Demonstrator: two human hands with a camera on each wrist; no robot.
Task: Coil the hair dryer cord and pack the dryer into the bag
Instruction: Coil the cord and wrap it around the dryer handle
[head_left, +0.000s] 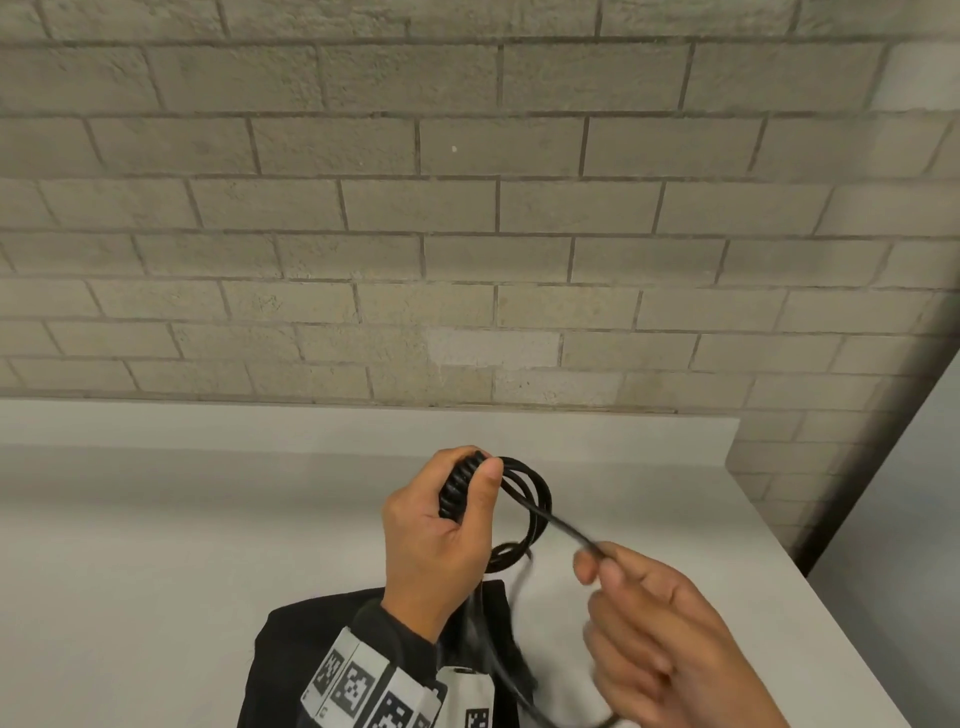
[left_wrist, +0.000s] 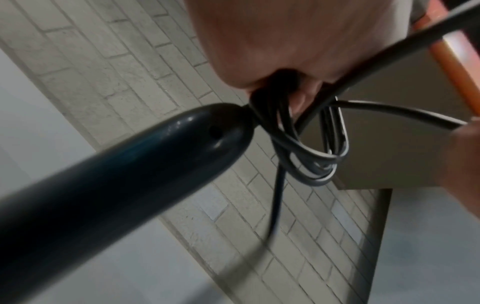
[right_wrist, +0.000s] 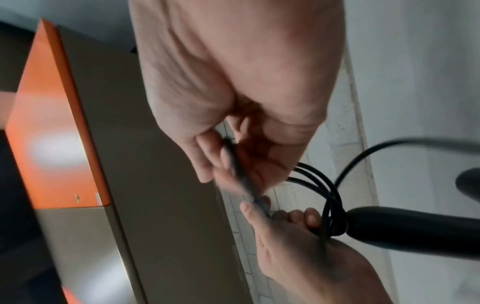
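Left hand (head_left: 441, 540) raised over counter, fingers + thumb curled tight round bundled loops of black cord (head_left: 524, 504); loops hanging out to right of fist. Right hand (head_left: 660, 618) nearer and to right, thumb + forefinger pinching a straight run of same cord, stretched taut up-left toward left thumb. Rest of right-hand fingers loosely curled, blurred. Hands near each other, not touching in head view.

Dryer handle (left_wrist: 124, 170) seen in left wrist view: dark, glossy, rounded end w/ small hole, jutting down-left just beside the gripped loops. Also in right wrist view, handle (right_wrist: 415, 230) sticking out right, just beside the coil. Can't tell if left hand grips handle itself or only cord. Dryer body not clearly visible in any view.

Slack cord dropping from coil, blurred, trailing down toward near edge between both wrists.

Black bag (head_left: 306, 649) lying flat on counter (head_left: 156, 545) at near edge, directly under left wrist; partly covered by sleeve and by wristband w/ black-and-white square markers (head_left: 363, 686). Bag opening not visible, so can't say open or shut.

Pale brick wall (head_left: 467, 208) behind counter, low backsplash along far edge. Counter's right edge running diagonally near-right. Orange-edged panel (right_wrist: 52, 127) visible in right wrist view, left of hand; can't tell what it belongs to.
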